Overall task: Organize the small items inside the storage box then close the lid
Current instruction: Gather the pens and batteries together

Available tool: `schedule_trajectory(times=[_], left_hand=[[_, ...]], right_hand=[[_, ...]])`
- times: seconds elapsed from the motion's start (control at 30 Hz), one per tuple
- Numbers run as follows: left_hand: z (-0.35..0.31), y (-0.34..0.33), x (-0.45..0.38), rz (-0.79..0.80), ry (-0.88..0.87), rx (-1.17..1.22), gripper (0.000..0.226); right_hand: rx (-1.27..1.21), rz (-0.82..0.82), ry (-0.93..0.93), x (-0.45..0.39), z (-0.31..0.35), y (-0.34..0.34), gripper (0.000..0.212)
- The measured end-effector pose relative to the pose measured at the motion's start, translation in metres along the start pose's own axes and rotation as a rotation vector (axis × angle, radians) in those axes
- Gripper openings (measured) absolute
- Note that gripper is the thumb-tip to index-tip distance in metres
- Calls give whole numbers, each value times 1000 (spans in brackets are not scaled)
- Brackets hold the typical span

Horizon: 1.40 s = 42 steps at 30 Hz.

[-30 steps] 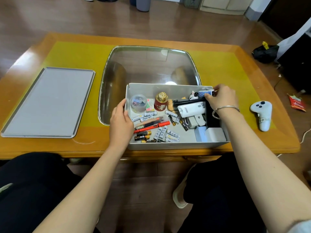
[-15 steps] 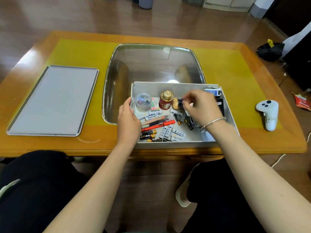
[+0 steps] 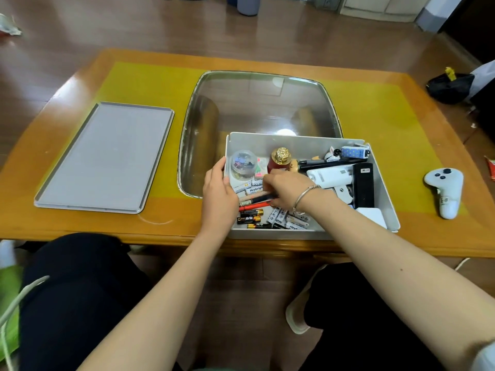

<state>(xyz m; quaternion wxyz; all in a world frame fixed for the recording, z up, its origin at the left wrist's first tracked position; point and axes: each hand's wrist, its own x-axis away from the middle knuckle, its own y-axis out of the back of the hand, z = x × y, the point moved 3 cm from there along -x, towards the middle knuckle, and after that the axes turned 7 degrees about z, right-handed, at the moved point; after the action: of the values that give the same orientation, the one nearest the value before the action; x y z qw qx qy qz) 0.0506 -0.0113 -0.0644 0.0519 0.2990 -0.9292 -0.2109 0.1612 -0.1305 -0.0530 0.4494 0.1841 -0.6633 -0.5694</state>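
A grey storage box (image 3: 385,188) stands open at the table's near edge. Inside lie several batteries (image 3: 284,219), pens (image 3: 254,203), a clear round pot of clips (image 3: 243,164), a red jar with a gold lid (image 3: 280,159), a white power bank (image 3: 330,178) and a black block (image 3: 363,184). My left hand (image 3: 218,194) grips the box's left wall. My right hand (image 3: 286,188) reaches down into the box, its fingers curled on the pens. The grey lid (image 3: 104,156) lies flat on the table to the left.
A white game controller (image 3: 444,191) lies right of the box. A glass panel (image 3: 257,103) is set into the wooden table (image 3: 401,108) behind the box. My knees are under the near edge. A black bag (image 3: 450,87) sits on the floor at right.
My right hand has moved from the box's far right corner leftward and down onto the pens. My left hand stays on the left wall.
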Motion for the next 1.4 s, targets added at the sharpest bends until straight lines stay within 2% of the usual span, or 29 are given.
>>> schedule_trajectory(times=[0.13, 0.23, 0.5, 0.67, 0.77, 0.9, 1.0, 1.17, 1.27, 1.4], left_hand=[[1, 1, -1, -9, -6, -8, 41], [-1, 1, 0, 1, 7, 0, 42], [-3, 2, 1, -9, -7, -7, 43], [-4, 2, 2, -16, -15, -1, 42], [-3, 2, 2, -21, -20, 0, 41], [-2, 2, 1, -21, -23, -13, 40], [0, 1, 0, -15, -24, -18, 39], [0, 1, 1, -16, -10, -9, 40], [0, 1, 1, -18, -5, -17, 40], [0, 1, 1, -24, -6, -31, 40]], right_hand=[[-14, 70, -10, -8, 1, -2, 34], [-10, 87, -30, -10, 2, -3, 24], [23, 90, -54, -9, 8, 1, 18], [-14, 34, -49, -2, 10, 11, 26], [-101, -95, -58, 11, 5, 26, 25], [-176, -299, -185, 41, -27, 47, 26], [-174, -382, -347, 63, -68, 61, 26], [-95, -307, -536, 62, -113, 72, 25], [-75, -254, -529, 52, -121, 67, 24], [40, -305, -535, 47, -121, 61, 22]])
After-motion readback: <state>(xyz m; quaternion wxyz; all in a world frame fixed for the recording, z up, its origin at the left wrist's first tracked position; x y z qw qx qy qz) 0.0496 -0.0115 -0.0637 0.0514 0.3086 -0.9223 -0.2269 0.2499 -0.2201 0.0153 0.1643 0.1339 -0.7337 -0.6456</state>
